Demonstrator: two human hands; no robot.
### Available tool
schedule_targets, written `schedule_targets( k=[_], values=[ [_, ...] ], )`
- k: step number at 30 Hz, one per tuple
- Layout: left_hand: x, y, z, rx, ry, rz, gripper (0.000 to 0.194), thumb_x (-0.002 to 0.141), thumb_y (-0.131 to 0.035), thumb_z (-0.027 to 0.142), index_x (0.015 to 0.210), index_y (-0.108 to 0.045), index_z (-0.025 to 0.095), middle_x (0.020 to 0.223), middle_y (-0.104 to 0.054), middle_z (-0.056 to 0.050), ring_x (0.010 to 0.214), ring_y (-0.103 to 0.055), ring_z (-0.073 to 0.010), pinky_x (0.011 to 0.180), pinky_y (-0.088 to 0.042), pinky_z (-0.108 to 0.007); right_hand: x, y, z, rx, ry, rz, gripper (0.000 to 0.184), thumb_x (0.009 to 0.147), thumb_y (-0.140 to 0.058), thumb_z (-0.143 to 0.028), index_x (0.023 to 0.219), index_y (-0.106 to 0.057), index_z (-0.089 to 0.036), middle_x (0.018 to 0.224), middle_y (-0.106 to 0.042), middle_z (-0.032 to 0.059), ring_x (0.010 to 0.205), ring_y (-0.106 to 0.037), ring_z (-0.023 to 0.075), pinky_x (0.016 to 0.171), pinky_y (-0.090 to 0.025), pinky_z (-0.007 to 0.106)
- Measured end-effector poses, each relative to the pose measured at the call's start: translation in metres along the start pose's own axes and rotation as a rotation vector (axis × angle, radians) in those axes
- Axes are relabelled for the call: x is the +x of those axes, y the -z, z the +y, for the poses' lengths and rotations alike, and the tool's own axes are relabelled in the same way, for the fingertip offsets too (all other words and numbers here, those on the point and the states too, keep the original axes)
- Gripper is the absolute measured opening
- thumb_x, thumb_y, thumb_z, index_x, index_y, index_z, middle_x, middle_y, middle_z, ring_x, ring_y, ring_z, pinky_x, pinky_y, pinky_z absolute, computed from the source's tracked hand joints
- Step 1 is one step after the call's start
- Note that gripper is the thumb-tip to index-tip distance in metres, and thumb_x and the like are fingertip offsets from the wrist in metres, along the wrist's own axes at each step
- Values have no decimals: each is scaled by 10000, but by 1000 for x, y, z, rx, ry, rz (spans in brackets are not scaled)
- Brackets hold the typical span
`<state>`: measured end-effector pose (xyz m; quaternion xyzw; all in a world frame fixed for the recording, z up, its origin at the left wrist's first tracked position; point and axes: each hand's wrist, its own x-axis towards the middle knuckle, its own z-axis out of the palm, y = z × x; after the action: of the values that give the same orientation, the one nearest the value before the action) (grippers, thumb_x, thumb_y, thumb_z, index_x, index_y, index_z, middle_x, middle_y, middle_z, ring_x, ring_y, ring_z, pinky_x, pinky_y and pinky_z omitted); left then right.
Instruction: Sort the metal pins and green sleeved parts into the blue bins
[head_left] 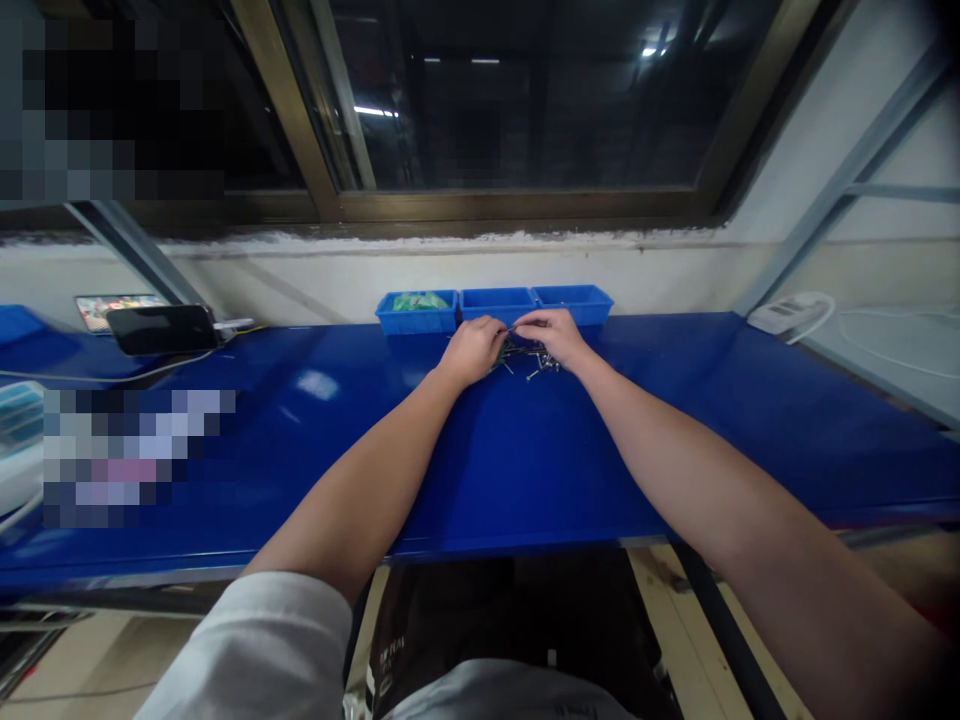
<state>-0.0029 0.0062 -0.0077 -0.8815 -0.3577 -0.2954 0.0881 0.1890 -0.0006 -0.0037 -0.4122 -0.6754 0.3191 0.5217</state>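
Observation:
A loose pile of screws (541, 362), thin and silvery with heads at one end, lies on the blue tabletop (495, 470). My left hand (475, 348) is at the left side of the pile, its fingers curled together. From the right, my right hand (555, 337) reaches over the pile with thumb and fingers pinched. Both sets of fingertips nearly meet above the screws. Whatever is between them is too small to make out. Just behind my hands stand the blue bins, and part of their fronts is hidden by my fingers.
Three blue bins stand in a row by the wall: a left bin (417, 322) with a green bag (418, 302), a middle bin (495, 300) and a right bin (589, 302). A phone (161, 330) leans at the left. A white device (784, 312) with a cable lies far right.

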Motion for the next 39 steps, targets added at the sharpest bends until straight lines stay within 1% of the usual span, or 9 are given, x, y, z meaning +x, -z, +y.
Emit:
schedule_targets(
  k=[6,12,19,26,29,31,33,36,39],
  values=[
    [0,-1,0,23,0,6,270,1013,-445,232,1022,-684,108,982,-724,-141,949,-674,-251,861,-515,-391,2,-1,-2,0,2,-11,154,651,-782,-319,760,-789,-211,826,-764,42,868,-682,232,901,-512,447],
    [0,-2,-1,54,14,25,261,1005,-448,224,1018,-684,113,969,-725,-137,932,-671,-246,849,-516,-387,0,-2,-5,14,-9,-26,163,632,-780,-291,778,-802,-222,812,-773,29,845,-690,230,885,-522,431],
    [0,-1,-1,53,34,41,267,1011,-454,236,1011,-693,116,954,-721,-133,908,-674,-236,830,-520,-372,2,-2,-4,-9,8,-33,189,652,-776,-284,819,-802,-199,864,-778,52,889,-698,242,915,-518,444],
    [0,1,2,22,74,-3,289,1015,-457,277,1105,-673,107,1054,-719,-153,1016,-669,-259,903,-504,-397,2,0,-6,-92,34,-35,209,699,-743,-299,869,-796,-188,900,-778,63,912,-697,252,928,-514,451],
    [-1,3,4,16,144,24,380,1008,-475,343,1265,-594,89,1221,-673,-191,1149,-626,-301,971,-474,-444,5,1,-5,-217,67,65,278,751,-689,-285,994,-782,-190,1000,-769,78,978,-680,260,967,-496,454],
    [-2,3,5,26,196,29,434,1010,-459,361,1328,-544,77,1299,-633,-208,1217,-589,-323,1005,-449,-467,5,1,-4,-398,82,161,383,781,-658,-279,1141,-742,-184,1107,-743,106,1102,-626,288,1024,-449,482],
    [-3,3,5,41,223,12,444,1013,-440,361,1340,-530,75,1316,-623,-213,1234,-576,-331,1014,-440,-477,5,2,-2,-617,70,208,505,798,-650,-304,1285,-669,-170,1199,-703,139,1215,-534,341,1058,-388,543],
    [-3,1,4,69,226,-14,423,1005,-436,350,1331,-535,99,1312,-628,-203,1212,-586,-322,1004,-446,-473,5,1,0,-834,13,157,666,816,-648,-375,1438,-527,-167,1380,-597,167,1267,-430,419,1026,-346,623],
    [-3,-1,3,89,224,-44,399,992,-455,346,1298,-561,113,1299,-634,-194,1191,-597,-320,991,-456,-471,7,0,4,-932,-56,77,745,835,-635,-449,1501,-430,-185,1538,-439,160,1291,-379,457,1008,-336,647]
  ],
)
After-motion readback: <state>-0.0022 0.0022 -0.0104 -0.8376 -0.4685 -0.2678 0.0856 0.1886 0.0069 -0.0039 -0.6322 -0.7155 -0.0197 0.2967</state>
